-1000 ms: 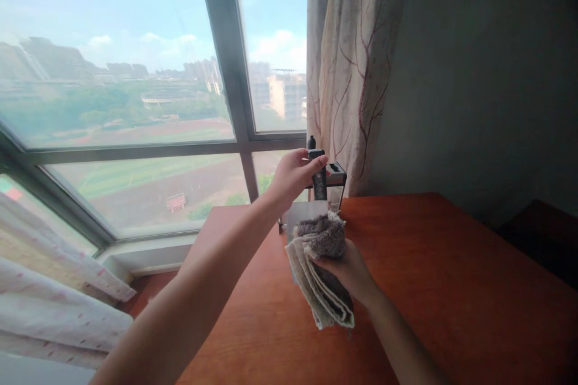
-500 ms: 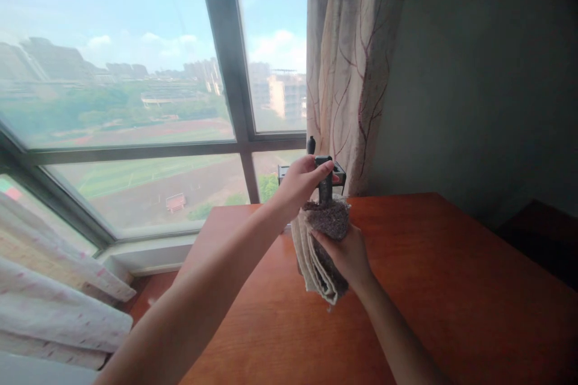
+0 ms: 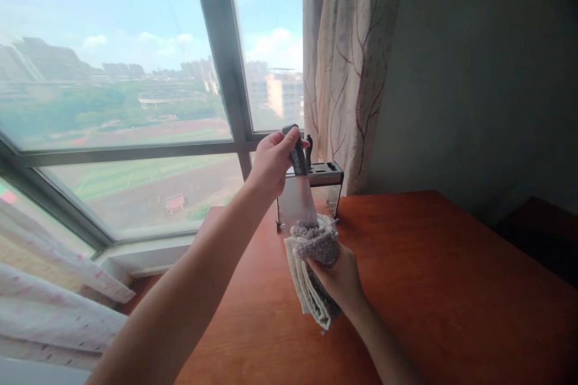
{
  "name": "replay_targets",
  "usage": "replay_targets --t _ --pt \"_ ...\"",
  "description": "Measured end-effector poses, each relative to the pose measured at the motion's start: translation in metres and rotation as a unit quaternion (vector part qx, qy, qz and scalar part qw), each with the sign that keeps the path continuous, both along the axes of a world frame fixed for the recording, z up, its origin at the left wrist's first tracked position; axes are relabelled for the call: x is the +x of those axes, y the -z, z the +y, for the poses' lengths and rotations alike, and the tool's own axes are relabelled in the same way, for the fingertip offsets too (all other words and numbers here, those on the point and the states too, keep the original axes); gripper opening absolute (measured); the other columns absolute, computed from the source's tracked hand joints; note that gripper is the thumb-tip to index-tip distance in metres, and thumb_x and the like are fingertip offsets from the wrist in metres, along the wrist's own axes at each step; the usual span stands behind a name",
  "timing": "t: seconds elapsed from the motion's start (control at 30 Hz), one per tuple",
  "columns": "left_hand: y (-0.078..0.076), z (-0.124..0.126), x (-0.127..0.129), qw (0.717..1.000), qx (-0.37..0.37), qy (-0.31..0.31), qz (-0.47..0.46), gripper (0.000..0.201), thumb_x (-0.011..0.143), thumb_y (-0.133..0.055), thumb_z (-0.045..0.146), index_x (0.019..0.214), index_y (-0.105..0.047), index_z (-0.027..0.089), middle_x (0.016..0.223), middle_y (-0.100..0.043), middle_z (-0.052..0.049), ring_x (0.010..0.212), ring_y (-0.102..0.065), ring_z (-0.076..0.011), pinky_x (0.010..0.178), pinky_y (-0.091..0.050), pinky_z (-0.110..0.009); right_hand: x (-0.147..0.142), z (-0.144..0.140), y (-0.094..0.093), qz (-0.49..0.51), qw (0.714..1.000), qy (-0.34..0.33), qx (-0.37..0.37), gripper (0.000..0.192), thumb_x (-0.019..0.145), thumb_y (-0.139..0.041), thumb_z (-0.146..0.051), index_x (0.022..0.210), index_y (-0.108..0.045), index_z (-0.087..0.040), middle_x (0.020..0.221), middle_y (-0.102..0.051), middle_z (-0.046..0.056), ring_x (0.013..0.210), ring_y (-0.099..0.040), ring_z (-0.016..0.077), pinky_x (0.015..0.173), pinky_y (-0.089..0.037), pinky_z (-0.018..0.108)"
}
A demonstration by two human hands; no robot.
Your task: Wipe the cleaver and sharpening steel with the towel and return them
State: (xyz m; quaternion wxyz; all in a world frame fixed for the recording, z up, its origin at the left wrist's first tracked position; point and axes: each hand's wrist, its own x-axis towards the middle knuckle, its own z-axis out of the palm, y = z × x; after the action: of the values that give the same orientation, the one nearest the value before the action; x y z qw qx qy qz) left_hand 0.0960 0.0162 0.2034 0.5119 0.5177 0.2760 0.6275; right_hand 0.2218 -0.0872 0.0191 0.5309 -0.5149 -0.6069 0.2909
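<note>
My reddish wooden counter (image 3: 451, 289) runs up to a big window (image 3: 135, 72) with a grey frame. Right of the window hangs a pale curtain (image 3: 347, 60) with a dark branch pattern, against a grey wall (image 3: 474, 72). Below the window, far left, lies pale spotted fabric (image 3: 49, 313)

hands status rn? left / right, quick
Left hand: closed on the dark handle of a cleaver, blade pointing down.
Right hand: closed on a folded cloth, wrapped around the blade's lower end.
</note>
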Motion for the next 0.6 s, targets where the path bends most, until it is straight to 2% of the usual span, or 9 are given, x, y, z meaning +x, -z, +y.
replay_targets --t 0.1,0.17,0.23,0.3,0.33,0.4,0.47,0.53,0.6 --pt "-0.019 0.008 -0.007 0.999 0.039 -0.035 0.014 0.030 0.074 -0.072 0.041 0.077 -0.058 0.015 0.064 -0.063 -0.001 0.052 -0.053 -0.0080 0.046 -0.037 -0.020 0.003 0.000 0.010 -0.010 1.000 0.003 -0.011 0.020 0.069 -0.072 -0.036 0.080 -0.071 -0.019 0.080 -0.074 0.008 0.074 -0.069 0.0283 0.063 -0.051 0.034" --pt "-0.038 0.014 -0.012 0.993 0.073 -0.089 0.025 0.029 0.076 -0.069 0.042 0.078 -0.057 0.015 0.067 -0.064 -0.001 0.057 -0.056 -0.0083 0.050 -0.037 -0.019 0.005 0.000 0.017 0.004 1.000 -0.004 -0.020 0.022 0.068 -0.073 -0.036 0.080 -0.071 -0.018 0.079 -0.075 0.009 0.074 -0.069 0.0293 0.063 -0.052 0.035" --pt "-0.057 0.022 -0.015 0.984 0.106 -0.137 0.044 0.026 0.087 -0.055 0.039 0.082 -0.056 0.014 0.072 -0.063 -0.001 0.065 -0.060 -0.0081 0.058 -0.038 -0.019 0.007 0.000 0.023 0.031 0.999 -0.029 -0.033 0.024 0.068 -0.073 -0.037 0.081 -0.072 -0.017 0.081 -0.075 0.008 0.076 -0.070 0.0297 0.064 -0.053 0.036" --pt "-0.077 0.030 -0.018 0.974 0.149 -0.160 0.065 0.036 0.096 -0.030 0.034 0.087 -0.056 0.012 0.076 -0.060 -0.002 0.076 -0.062 -0.0076 0.066 -0.035 -0.022 0.010 0.000 0.026 0.046 0.997 -0.048 -0.048 0.026 0.068 -0.074 -0.037 0.084 -0.073 -0.017 0.084 -0.076 0.008 0.078 -0.070 0.0294 0.068 -0.054 0.036" --pt "-0.086 0.035 -0.020 0.970 0.158 -0.177 0.050 0.025 0.091 -0.045 0.039 0.085 -0.056 0.018 0.076 -0.063 -0.001 0.073 -0.062 -0.0124 0.059 -0.038 -0.023 0.011 0.001 0.027 0.048 0.996 -0.053 -0.055 0.027 0.068 -0.074 -0.037 0.085 -0.073 -0.016 0.085 -0.076 0.008 0.079 -0.070 0.0292 0.070 -0.054 0.036" --pt "-0.102 0.047 -0.021 0.971 0.144 -0.188 0.023 0.018 0.083 -0.057 0.041 0.081 -0.054 0.024 0.077 -0.063 -0.001 0.078 -0.063 -0.0185 0.052 -0.040 -0.027 0.013 0.001 0.029 0.052 0.995 -0.063 -0.062 0.028 0.069 -0.074 -0.036 0.088 -0.073 -0.016 0.089 -0.076 0.009 0.082 -0.070 0.0288 0.075 -0.055 0.037" --pt "-0.113 0.059 -0.022 0.973 0.075 -0.219 -0.019 0.012 0.084 -0.054 0.036 0.076 -0.050 0.028 0.076 -0.064 0.000 0.086 -0.063 -0.0185 0.053 -0.043 -0.030 0.015 0.002 0.032 0.060 0.993 -0.071 -0.066 0.029 0.069 -0.074 -0.036 0.091 -0.073 -0.017 0.092 -0.076 0.009 0.085 -0.070 0.0290 0.078 -0.055 0.037" --pt "-0.120 0.070 -0.021 0.966 0.031 -0.252 -0.051 0.012 0.085 -0.052 0.031 0.074 -0.047 0.029 0.076 -0.063 0.001 0.092 -0.062 -0.0176 0.054 -0.044 -0.030 0.015 0.002 0.035 0.071 0.992 -0.072 -0.069 0.031 0.069 -0.075 -0.036 0.093 -0.073 -0.017 0.094 -0.076 0.009 0.087 -0.070 0.0296 0.080 -0.055 0.038" --pt "-0.119 0.076 -0.019 0.961 0.018 -0.274 -0.043 0.013 0.084 -0.053 0.035 0.075 -0.046 0.029 0.076 -0.062 -0.001 0.090 -0.061 -0.0182 0.054 -0.043 -0.030 0.016 0.002 0.037 0.085 0.991 -0.074 -0.073 0.032 0.069 -0.075 -0.036 0.094 -0.073 -0.017 0.096 -0.075 0.010 0.089 -0.070 0.0302 0.081 -0.055 0.039"
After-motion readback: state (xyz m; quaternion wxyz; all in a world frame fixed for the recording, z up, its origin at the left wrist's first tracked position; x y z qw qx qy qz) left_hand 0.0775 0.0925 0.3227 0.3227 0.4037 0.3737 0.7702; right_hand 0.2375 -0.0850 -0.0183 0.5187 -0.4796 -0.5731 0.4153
